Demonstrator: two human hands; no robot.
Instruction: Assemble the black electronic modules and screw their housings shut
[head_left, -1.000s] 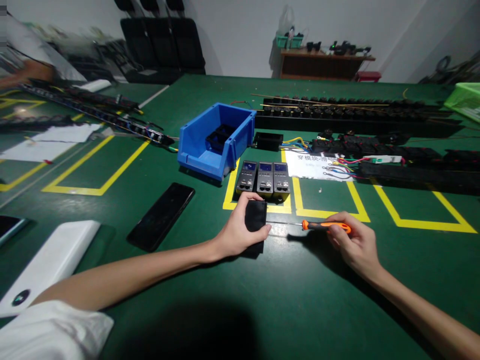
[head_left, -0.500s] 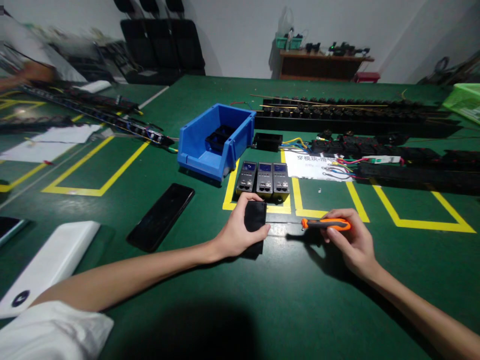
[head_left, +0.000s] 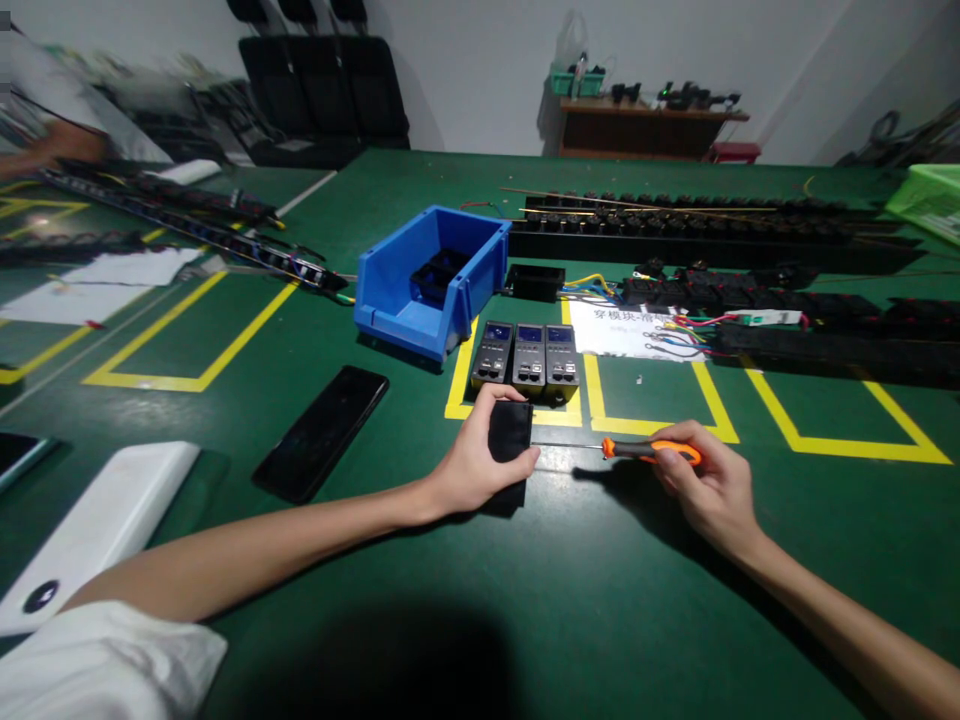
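My left hand [head_left: 474,462] grips a small black module [head_left: 510,436] standing on the green table [head_left: 525,620]. My right hand [head_left: 709,487] is closed round the orange handle of a screwdriver [head_left: 651,451]. Its thin shaft lies level and points left, with the tip at the module's right side. Just behind the module, three grey modules [head_left: 528,358] with small screens stand side by side on a yellow line.
A blue bin [head_left: 431,280] with black parts sits behind left. A black phone [head_left: 321,431] and a white power bank [head_left: 94,530] lie left. Long black socket strips [head_left: 712,232], coloured wires [head_left: 675,335] and a paper label [head_left: 622,330] lie behind right. Another person's arm [head_left: 45,150] shows far left.
My right hand turned the screwdriver handle slightly and dipped back down. My left hand and the black module stayed put.
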